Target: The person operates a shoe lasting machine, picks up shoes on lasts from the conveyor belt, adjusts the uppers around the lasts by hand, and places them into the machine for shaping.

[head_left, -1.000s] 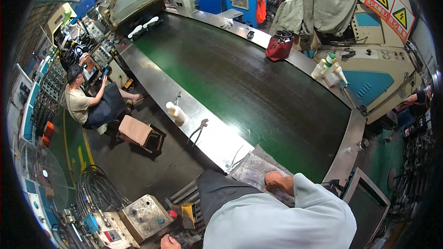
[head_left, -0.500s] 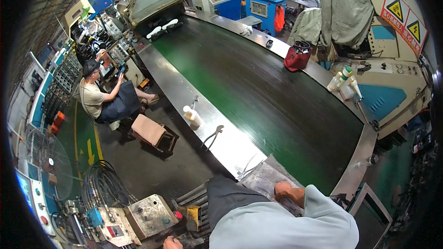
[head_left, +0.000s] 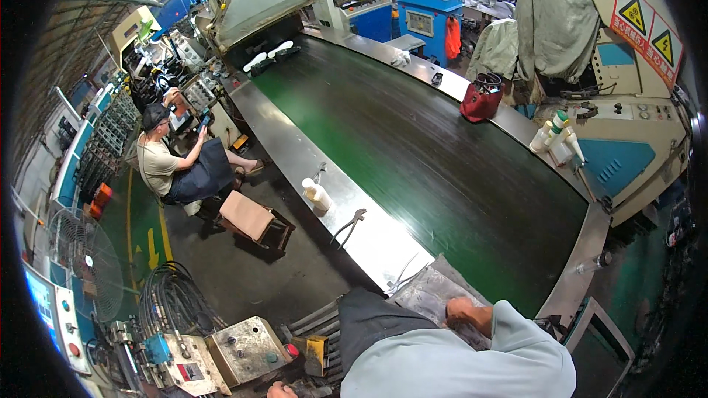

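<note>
Head view, sole entry. Item: my right hand [head_left: 459,312], fingers curled down onto a grey patterned cloth [head_left: 420,295] at the near end of the steel-edged bench [head_left: 376,250]; whether they grip a fold or merely lean there, I cannot tell. The cloth probably lies there as padding over the metal. Item: my left hand [head_left: 280,390], cropped by the lower edge, nearest a worn control box [head_left: 247,350] with a red button [head_left: 292,351]; too little shows to say whether its fingers are clenched or released. Item: pliers [head_left: 354,222], laid on the near margin, and beyond them a white bottle [head_left: 317,195], presumably put there for easy reach and off the belt [head_left: 435,147]. Item: red bag [head_left: 481,101], on the far margin, likely parked clear of the belt's run; capped bottles [head_left: 542,137], grouped nearer me along that side. Item: pale sole-shaped pieces [head_left: 281,49], on the belt before the hood [head_left: 269,0].
</note>
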A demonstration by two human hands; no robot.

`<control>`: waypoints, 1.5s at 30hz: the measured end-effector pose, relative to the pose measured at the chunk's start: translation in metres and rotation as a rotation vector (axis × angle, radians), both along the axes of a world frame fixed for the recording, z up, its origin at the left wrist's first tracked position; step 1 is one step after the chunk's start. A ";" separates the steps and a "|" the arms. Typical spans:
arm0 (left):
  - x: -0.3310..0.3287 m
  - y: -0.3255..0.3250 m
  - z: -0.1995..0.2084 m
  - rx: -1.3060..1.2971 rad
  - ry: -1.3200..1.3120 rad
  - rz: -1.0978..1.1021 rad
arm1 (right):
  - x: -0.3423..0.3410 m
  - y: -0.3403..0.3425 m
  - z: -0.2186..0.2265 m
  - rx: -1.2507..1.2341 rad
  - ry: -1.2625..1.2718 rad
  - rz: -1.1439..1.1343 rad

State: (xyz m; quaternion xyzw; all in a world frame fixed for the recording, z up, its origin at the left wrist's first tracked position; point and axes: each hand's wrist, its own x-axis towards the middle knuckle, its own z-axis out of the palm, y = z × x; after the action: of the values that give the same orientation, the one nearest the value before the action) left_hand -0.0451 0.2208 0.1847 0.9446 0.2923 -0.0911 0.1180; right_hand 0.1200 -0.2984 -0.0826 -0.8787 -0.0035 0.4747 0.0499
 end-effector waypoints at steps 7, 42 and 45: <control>-0.003 -0.002 -0.002 -0.012 -0.008 0.041 | 0.000 0.001 0.000 -0.005 0.001 0.007; 0.004 -0.001 0.000 0.003 0.082 0.082 | 0.002 0.004 0.010 -0.012 0.016 0.049; 0.002 0.003 -0.004 -0.009 0.083 0.069 | 0.001 0.003 0.009 -0.011 0.021 0.041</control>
State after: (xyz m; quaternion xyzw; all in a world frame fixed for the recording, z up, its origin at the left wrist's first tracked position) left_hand -0.0427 0.2242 0.1804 0.9288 0.3290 -0.1273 0.1133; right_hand 0.1208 -0.2952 -0.0738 -0.8736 -0.0186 0.4849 0.0354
